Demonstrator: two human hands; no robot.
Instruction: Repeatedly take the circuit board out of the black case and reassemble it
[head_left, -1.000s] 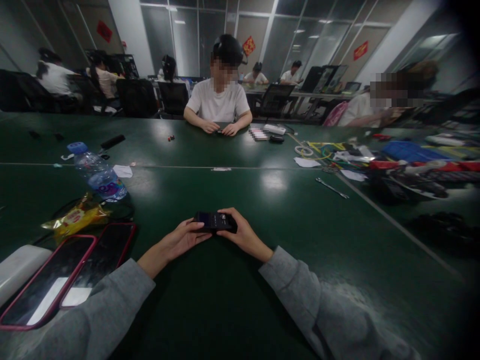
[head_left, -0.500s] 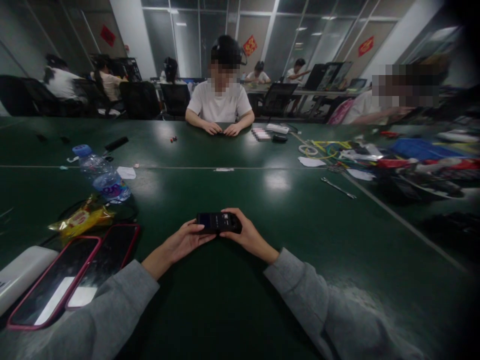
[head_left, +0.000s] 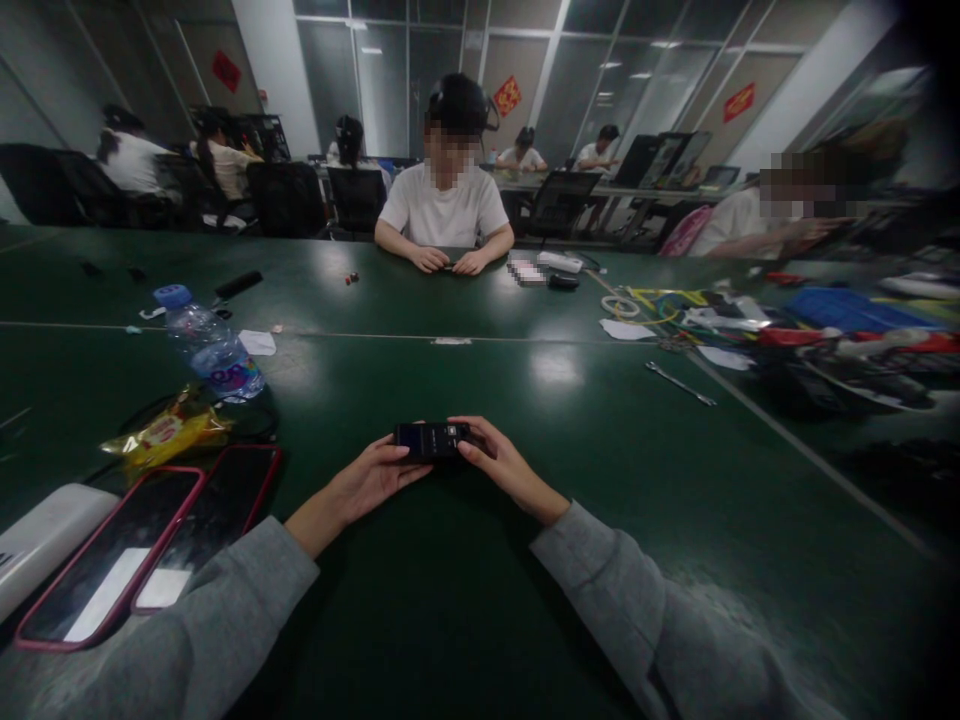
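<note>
A small black device with a dim lit face lies flat just above the green table, held between both my hands. My left hand grips its left end, thumb on top and fingers curled under. My right hand grips its right end, thumb pressing the top face. Both forearms in grey sleeves rest on the table.
At my left lie two red-cased phones, a white block, a yellow snack packet and a water bottle. A wrench and a heap of cables and tools are at right. A person sits opposite.
My right thumb has shifted onto the device's top face and the device looks slightly shorter in my grip. The view has drifted a little; my hands stay in place.
</note>
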